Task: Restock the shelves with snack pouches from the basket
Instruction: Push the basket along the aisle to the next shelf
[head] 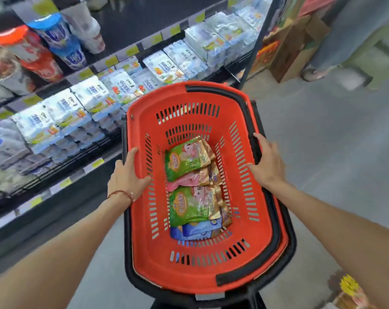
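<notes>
Carrying stage of a restocking task, head view. Shelves [62, 186] run along the left, stocked with white-and-blue multipacks [62, 112]; they are blurred and no label can be read. A grey floor [333, 152] fills the right side.

The red basket [195, 273] sits at centre, near the shelf edge, with a black frame [291, 241] showing under its rim. The left hand [126, 175] clasps the left rim, its fingers [145, 179] curled over into the wall. The right hand [267, 161] holds the right rim, thumb inside and fingers laid forward along the black handle [244, 101]. Neither hand holds a pouch.

The snack pouches [192, 206], green, pink and blue, lie overlapping on the basket floor; none has yet reached a shelf.

Likely hazards:
- With both hands committed to the rims, freeing one to pick a pouch could let the basket tilt and the pouches slide to one end.
- The basket corner is close enough to the stacked multipacks to knock them if it swings left.
- The shelves in view look full of other goods, so a pouch could be misplaced.
</notes>
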`<act>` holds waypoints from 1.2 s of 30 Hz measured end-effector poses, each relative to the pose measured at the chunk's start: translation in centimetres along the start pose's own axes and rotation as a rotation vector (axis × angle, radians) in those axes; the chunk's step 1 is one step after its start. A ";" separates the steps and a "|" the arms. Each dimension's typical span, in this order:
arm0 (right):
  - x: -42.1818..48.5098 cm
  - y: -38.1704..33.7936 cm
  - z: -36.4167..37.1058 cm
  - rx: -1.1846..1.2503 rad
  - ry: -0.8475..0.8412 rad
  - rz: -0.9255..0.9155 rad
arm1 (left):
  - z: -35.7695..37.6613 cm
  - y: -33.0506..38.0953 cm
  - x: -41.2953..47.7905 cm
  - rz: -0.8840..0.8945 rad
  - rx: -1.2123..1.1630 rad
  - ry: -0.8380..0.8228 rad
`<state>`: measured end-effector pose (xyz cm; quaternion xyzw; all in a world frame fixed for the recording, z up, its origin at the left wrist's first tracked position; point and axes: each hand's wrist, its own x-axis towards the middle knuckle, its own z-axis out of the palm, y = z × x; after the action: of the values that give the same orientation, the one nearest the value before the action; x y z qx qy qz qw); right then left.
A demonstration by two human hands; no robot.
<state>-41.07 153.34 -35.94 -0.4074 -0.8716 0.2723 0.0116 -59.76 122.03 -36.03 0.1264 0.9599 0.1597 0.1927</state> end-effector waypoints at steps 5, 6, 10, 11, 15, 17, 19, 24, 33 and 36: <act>5.5 2.1 2.2 -0.011 -0.120 -0.086 | 3.4 1.4 -1.5 -0.170 -0.049 0.065; 6.0 2.5 2.8 -0.014 -0.139 -0.106 | 4.4 1.3 -2.0 -0.200 -0.063 0.064; 7.2 4.3 6.1 -0.060 -0.203 -0.207 | 9.0 -0.2 -4.1 -0.292 -0.166 0.087; 7.5 4.8 7.2 -0.074 -0.210 -0.223 | 10.3 -0.7 -4.5 -0.315 -0.184 0.097; 8.1 6.2 12.1 -0.089 -0.255 -0.265 | 15.2 -3.7 -5.0 -0.399 -0.208 0.097; 8.1 6.7 14.7 -0.092 -0.279 -0.285 | 17.6 -5.6 -4.9 -0.428 -0.204 0.083; 7.9 7.2 17.5 -0.102 -0.296 -0.303 | 19.8 -7.7 -4.7 -0.447 -0.192 0.062; 7.1 8.4 23.9 -0.122 -0.313 -0.306 | 24.1 -12.5 -3.7 -0.439 -0.207 0.042; 7.0 7.6 32.0 -0.204 -0.324 -0.280 | 28.1 -19.3 -0.1 -0.450 -0.227 0.011; 7.8 6.5 33.8 -0.206 -0.319 -0.309 | 28.2 -20.6 1.2 -0.469 -0.231 0.009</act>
<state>-49.84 146.57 -69.47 -0.2200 -0.9376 0.2379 -0.1263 -52.99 110.78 -68.44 -0.1232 0.9393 0.2196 0.2331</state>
